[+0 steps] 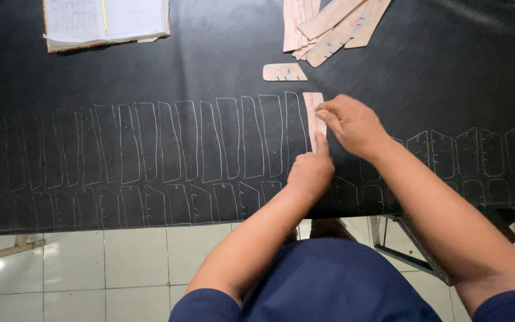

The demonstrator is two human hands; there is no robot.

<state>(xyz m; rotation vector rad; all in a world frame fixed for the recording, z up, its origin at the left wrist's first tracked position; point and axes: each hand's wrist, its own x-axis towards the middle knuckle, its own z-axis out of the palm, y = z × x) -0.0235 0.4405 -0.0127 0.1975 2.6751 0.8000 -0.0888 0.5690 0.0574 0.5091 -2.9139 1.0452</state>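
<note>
You are pressing a narrow cardboard template (314, 119) flat against the black sheet (436, 65) that is covering the worktop, just right of the frame's centre. Your left hand (311, 172) is pinning its lower end from six o'clock, fingers (321, 145) extended and bearing down on it, not clenched around anything. Your right hand (351, 124) is coming in from three o'clock, fingers bunched at the template's upper edge as if pinching a small marking tool, though I cannot tell whether one is there. A row of traced outlines (210, 140) is running off toward nine o'clock, the nearest lying just beside the template. The likely risk: if the left hand's pressure is easing, the template could be creeping sideways, overlapping the neighbouring outline or skewing the trace. Spare templates (329, 27) are lying at twelve o'clock, an open notebook (105, 21) at ten.
</note>
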